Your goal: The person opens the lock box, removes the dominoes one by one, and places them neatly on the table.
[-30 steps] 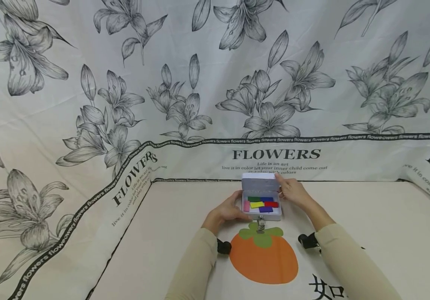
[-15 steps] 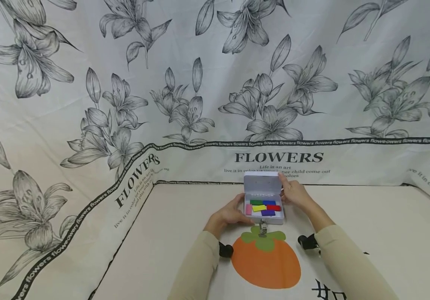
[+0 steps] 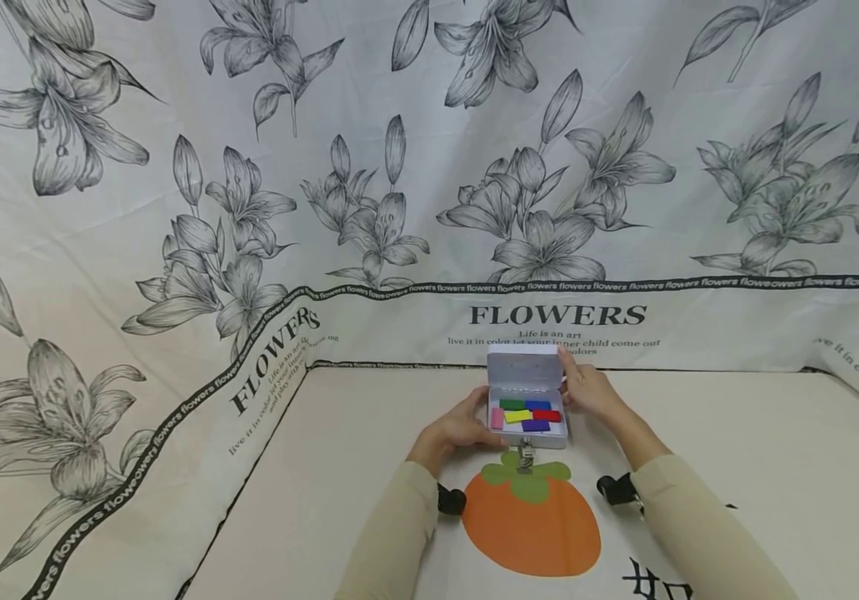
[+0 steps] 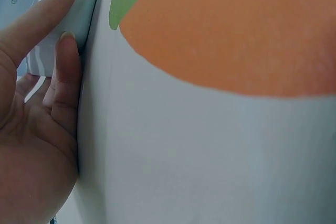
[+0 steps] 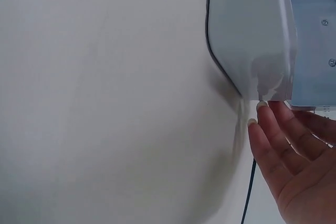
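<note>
A small white metal box (image 3: 528, 442) stands with its hinged lid (image 3: 525, 372) raised. Inside lie several flat coloured blocks: a yellow block (image 3: 517, 417), a red block (image 3: 546, 416), a pink one, and green, blue and purple ones. A small metal lock (image 3: 526, 457) is at the front. My left hand (image 3: 457, 427) grips the left front corner, thumb across the front wall (image 4: 71, 19) and other fingers along the side. At the right, my right hand (image 3: 590, 390) holds the lid's edge, with lower fingertips (image 5: 261, 104) at the box's side; its thumb is outside the right wrist view.
Under the box spreads a pale cloth (image 3: 369, 408) printed with an orange persimmon (image 3: 532, 529) and black characters (image 3: 654, 581). A flower-printed curtain (image 3: 369, 317) hangs behind and to the left. Black wrist-camera mounts (image 3: 451, 500) show at both sleeves.
The lid has tilted further back than one second ago, showing more of its inside. The head view has shifted slightly. Over the last half second almost nothing has moved.
</note>
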Motion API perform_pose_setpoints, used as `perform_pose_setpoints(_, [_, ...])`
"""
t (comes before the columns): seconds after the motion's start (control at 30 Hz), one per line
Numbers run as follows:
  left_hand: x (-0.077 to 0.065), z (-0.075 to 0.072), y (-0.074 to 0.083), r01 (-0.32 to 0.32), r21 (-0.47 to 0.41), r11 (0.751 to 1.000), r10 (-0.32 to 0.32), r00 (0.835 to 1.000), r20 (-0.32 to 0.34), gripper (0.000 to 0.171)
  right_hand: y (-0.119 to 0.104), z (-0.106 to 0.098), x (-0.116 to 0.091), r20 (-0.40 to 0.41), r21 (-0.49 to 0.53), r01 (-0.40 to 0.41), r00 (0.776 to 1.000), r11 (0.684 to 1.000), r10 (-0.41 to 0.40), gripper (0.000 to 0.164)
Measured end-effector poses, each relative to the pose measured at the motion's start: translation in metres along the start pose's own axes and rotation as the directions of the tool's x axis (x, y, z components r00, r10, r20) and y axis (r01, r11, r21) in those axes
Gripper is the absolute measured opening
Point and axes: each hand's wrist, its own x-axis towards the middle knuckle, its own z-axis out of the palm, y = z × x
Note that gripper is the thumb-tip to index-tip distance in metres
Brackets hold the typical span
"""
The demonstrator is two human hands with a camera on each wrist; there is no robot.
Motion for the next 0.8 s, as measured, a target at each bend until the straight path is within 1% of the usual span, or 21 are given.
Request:
perform_pose_setpoints(0.17, [0.0, -0.001, -0.002, 0.003, 0.011, 1.0, -0.003, 1.0, 0.009, 0.108, 0.0, -0.004, -0.005, 0.024, -0.025, 0.033, 0.999, 0.999, -0.032, 0.096])
perform_pose_setpoints(0.27, [0.0, -0.001, -0.001, 0.007, 0.033, 0.999, -0.007, 1.0, 0.0, 0.108, -0.001, -0.009, -0.008, 0.027, -0.057, 0.067, 0.997, 0.996, -0.066, 0.092])
perform_pose_setpoints(0.33, [0.001, 0.0, 0.0, 0.022, 0.045, 0.999, -0.022, 1.0, -0.013, 0.108, -0.002, -0.011, -0.011, 0.023, -0.084, 0.086, 0.996, 0.993, -0.084, 0.09])
perform_pose_setpoints(0.5, [0.001, 0.0, 0.001, 0.02, 0.044, 0.999, -0.019, 1.0, -0.016, 0.109, -0.003, -0.016, -0.018, 0.022, -0.13, 0.112, 0.994, 0.985, -0.11, 0.084])
perform_pose_setpoints(0.53, [0.0, 0.0, 0.001, 0.005, 0.047, 0.999, -0.004, 1.0, -0.009, 0.108, -0.003, -0.016, -0.02, 0.021, -0.138, 0.115, 0.993, 0.984, -0.114, 0.083])
perform_pose_setpoints(0.67, [0.002, 0.001, -0.001, 0.006, 0.048, 0.999, -0.006, 1.0, -0.004, 0.109, -0.002, -0.018, -0.027, 0.012, -0.176, 0.139, 0.99, 0.974, -0.139, 0.078])
perform_pose_setpoints(0.8, [0.001, 0.001, 0.0, -0.022, 0.033, 0.999, 0.022, 1.0, 0.002, 0.106, -0.001, -0.018, -0.032, 0.015, -0.197, 0.167, 0.986, 0.966, -0.167, 0.069])
